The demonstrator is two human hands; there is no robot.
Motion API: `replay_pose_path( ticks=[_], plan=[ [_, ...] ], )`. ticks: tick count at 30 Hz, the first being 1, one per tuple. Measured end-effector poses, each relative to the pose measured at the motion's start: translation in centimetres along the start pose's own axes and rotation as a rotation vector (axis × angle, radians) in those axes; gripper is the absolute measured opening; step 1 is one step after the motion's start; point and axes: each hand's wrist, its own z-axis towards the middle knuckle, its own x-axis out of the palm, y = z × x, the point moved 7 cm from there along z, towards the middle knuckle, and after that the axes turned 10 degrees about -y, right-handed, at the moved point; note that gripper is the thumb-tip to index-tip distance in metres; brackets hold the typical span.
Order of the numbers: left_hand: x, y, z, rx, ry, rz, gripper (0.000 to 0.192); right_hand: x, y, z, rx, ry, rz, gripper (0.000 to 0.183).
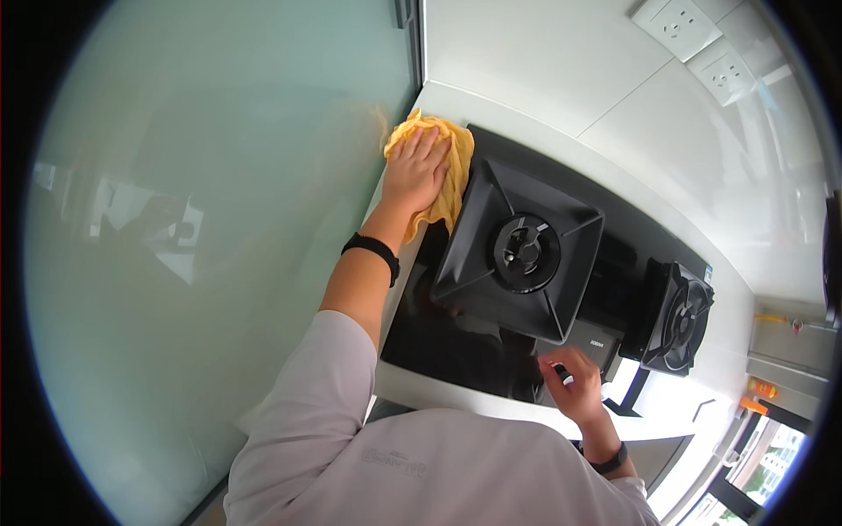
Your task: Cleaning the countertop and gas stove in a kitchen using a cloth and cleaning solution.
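My left hand (414, 172) lies flat, palm down, on a crumpled yellow cloth (454, 191). The cloth covers the strip of white countertop between the gas hob and the frosted glass panel, and its right side reaches onto the hob's edge. Beside it stands a square black burner surround with a pan support (520, 250) on the black glass gas hob (447, 348). Over the hob's front part, my right hand (573, 384) hovers with loosely curled fingers and a gap at the thumb. Nothing shows in its grasp, though the fingertips are slightly blurred.
A second burner (681, 322) stands at the hob's right. The frosted glass panel (217, 197) rises close on the left. White tiled wall (526, 59) with two power sockets (677, 27) borders the back. Orange bottles (760, 388) stand far right near a window.
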Motion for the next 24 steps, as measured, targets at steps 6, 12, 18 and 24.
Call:
replay_pose_path(
  ticks=[6, 12, 18, 24],
  plan=[
    [3.3, 0.7, 3.6, 0.006, -0.01, -0.006, 0.041, -0.9, -1.4, -0.8, 0.095, -0.07, -0.039, 0.012],
    [5.8, 2.1, 7.0, -0.06, 0.025, -0.018, 0.043, 0.1, -0.6, 0.0, 0.094, -0.044, -0.048, 0.013],
    [6.1, 1.6, 7.2, -0.02, 0.068, 0.034, 0.046, 0.9, 0.3, -0.9, 0.052, -0.062, -0.059, 0.015],
    [2.0, 2.1, 1.0, -0.004, 0.096, 0.075, 0.048, -1.3, 1.5, -3.5, 0.055, -0.115, -0.085, 0.014]
  ],
)
